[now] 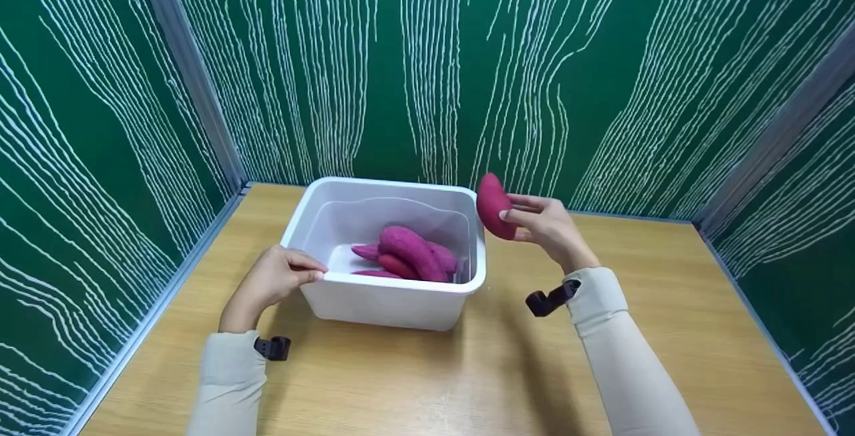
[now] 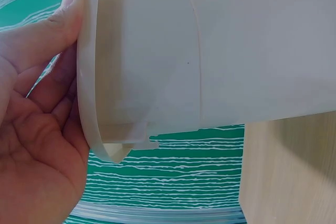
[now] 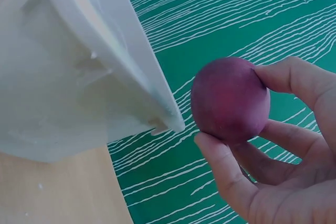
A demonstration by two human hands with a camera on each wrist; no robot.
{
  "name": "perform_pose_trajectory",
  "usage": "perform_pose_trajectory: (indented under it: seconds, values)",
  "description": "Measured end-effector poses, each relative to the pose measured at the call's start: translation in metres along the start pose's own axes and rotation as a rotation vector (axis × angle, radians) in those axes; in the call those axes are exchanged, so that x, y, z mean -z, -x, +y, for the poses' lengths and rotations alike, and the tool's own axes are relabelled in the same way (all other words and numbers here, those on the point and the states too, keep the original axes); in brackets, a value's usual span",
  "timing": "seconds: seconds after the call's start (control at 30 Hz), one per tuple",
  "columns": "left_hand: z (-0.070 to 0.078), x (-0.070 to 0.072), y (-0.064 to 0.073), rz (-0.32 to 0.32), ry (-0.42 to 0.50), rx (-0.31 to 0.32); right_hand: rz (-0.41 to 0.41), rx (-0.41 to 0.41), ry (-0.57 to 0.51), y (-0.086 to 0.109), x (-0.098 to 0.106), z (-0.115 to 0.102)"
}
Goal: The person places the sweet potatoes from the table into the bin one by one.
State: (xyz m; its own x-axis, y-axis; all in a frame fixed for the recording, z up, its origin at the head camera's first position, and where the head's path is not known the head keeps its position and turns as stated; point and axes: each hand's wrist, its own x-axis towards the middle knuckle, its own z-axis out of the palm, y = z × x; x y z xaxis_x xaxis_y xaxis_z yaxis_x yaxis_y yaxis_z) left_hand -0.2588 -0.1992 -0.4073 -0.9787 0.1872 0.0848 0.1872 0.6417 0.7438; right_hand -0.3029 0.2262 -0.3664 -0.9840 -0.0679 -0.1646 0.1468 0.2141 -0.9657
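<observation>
My right hand [image 1: 544,222] holds a smooth, reddish-pink sweet potato [image 1: 494,205] between thumb and fingertips, just off the right rim of a white plastic bin [image 1: 384,302]. Seen end-on in the right wrist view, the sweet potato [image 3: 231,100] looks round, with the fingers spread around it. At the bin's near left corner, my left hand [image 1: 280,276] pinches the rim; in the left wrist view its thumb [image 2: 65,24] presses against the lip. Several purple-pink sweet potatoes [image 1: 414,249] lie piled inside the bin, the nearest partly hidden by the front wall.
The bin stands on a light wooden table [image 1: 668,329]. Green panels [image 1: 601,89] with white wavy lines rise behind and at both sides, joined by grey metal corner posts [image 1: 194,75]. A dark wrist camera [image 1: 551,299] sticks out from the right sleeve.
</observation>
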Motion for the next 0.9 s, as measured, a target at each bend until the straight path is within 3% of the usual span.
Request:
perform_pose_trajectory:
  seconds: [0.4, 0.9]
  values:
    - [0.002, 0.0, 0.0, -0.011, 0.011, 0.062, -0.067, 0.024, 0.064, -0.001, -0.011, -0.011]
    - [0.002, 0.001, 0.001, -0.008, -0.005, 0.022, -0.109, 0.051, 0.084, -0.005, -0.028, -0.028]
